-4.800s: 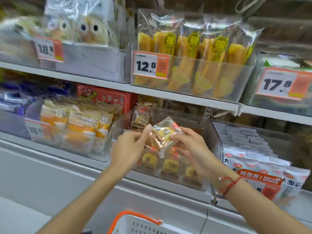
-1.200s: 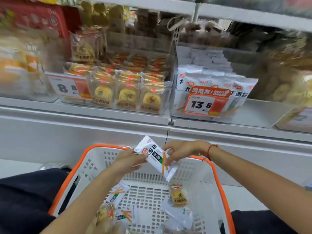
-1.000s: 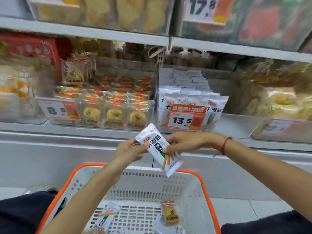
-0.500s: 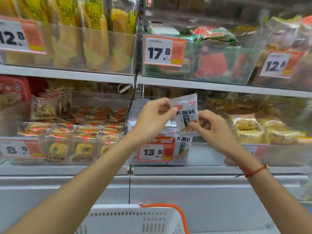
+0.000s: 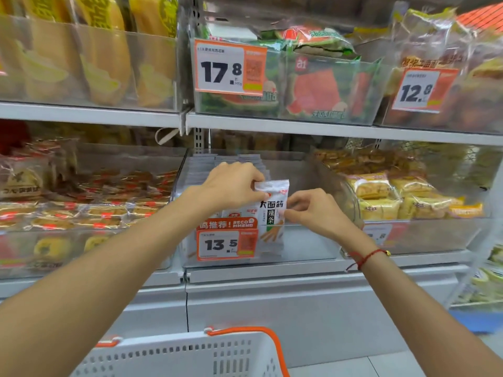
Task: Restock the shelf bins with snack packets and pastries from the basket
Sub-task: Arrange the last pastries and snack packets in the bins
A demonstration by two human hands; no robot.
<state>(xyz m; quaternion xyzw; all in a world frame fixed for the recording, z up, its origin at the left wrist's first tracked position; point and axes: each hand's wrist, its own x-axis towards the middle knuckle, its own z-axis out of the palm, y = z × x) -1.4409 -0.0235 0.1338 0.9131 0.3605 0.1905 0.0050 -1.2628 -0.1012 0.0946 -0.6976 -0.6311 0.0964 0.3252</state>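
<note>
A white snack packet point(image 5: 272, 213) with black characters and a green label stands upright inside the clear bin point(image 5: 307, 248) priced 13.5, at the front of a row of like packets. My left hand point(image 5: 234, 183) pinches its top left corner. My right hand point(image 5: 310, 210) pinches its right edge. Both arms reach over the bin's front wall. The white basket point(image 5: 174, 355) with an orange rim sits at the bottom, its inside hidden from view.
A bin of round yellow pastries point(image 5: 81, 221) stands to the left, a bin of yellow-wrapped cakes point(image 5: 402, 200) to the right. Above, the shelf holds bins with watermelon-print packs point(image 5: 313, 85) and long yellow breads point(image 5: 95, 55). The right half of the 13.5 bin holds no packets.
The packet came up out of the basket, held by both hands. Over the last half second it went down into the 13.5 bin and now stands upright at the front.
</note>
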